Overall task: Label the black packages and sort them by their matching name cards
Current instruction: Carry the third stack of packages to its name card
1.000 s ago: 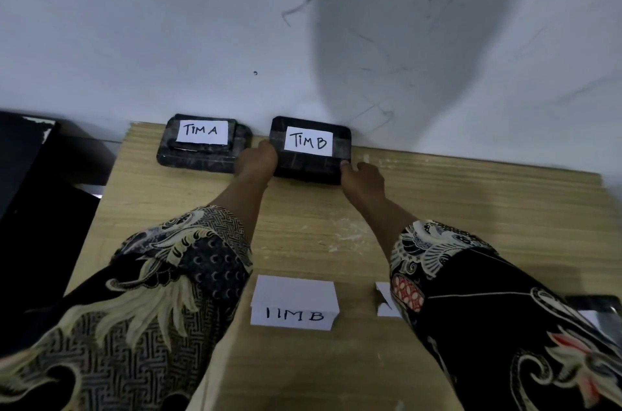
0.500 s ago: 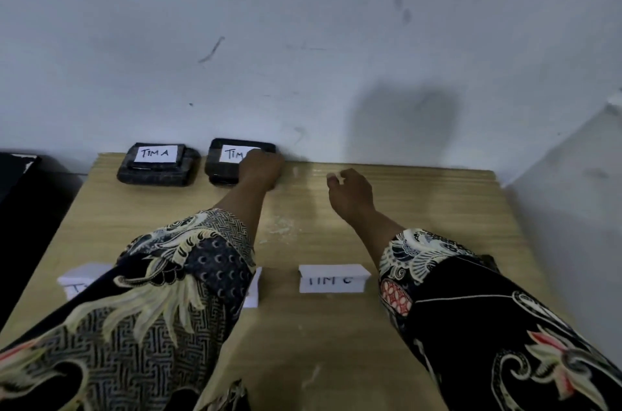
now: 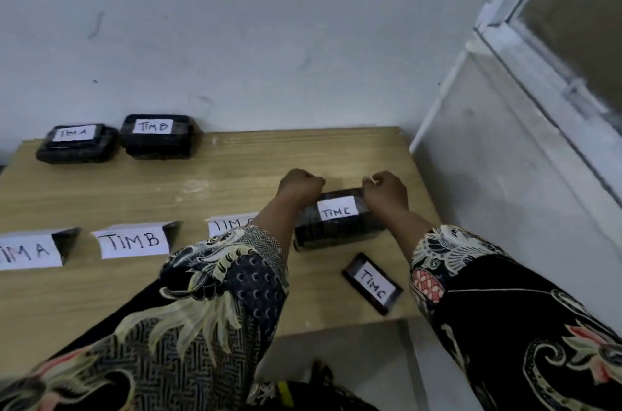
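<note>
While both hands work the far edge | small TIM C package (image 3: pixel 372 283) lies nearer than right hand (image 3: pixel 387 192) | left hand (image 3: pixel 299 183) and right curl over far corners of TIM C package (image 3: pixel 336 225) between them | looks stiff, film-wrapped, likely slippery: grip the ends.

Two labelled packages are set side by side at the far left edge of the table (image 3: pixel 235 171), against the wall: the TIM A package (image 3: pixel 76 144) on the left, the TIM B package (image 3: pixel 158 138) just to its right. Nearer, three folded name cards are lined up: TIM A card (image 3: pixel 28 250), TIM B card (image 3: pixel 134 240), and a third card (image 3: pixel 229 225), probably TIM C, partly hidden by a sleeve. Right of it lies the TIM C package (image 3: pixel 336 225), with a smaller labelled item (image 3: pixel 372 282) in front.
</note>
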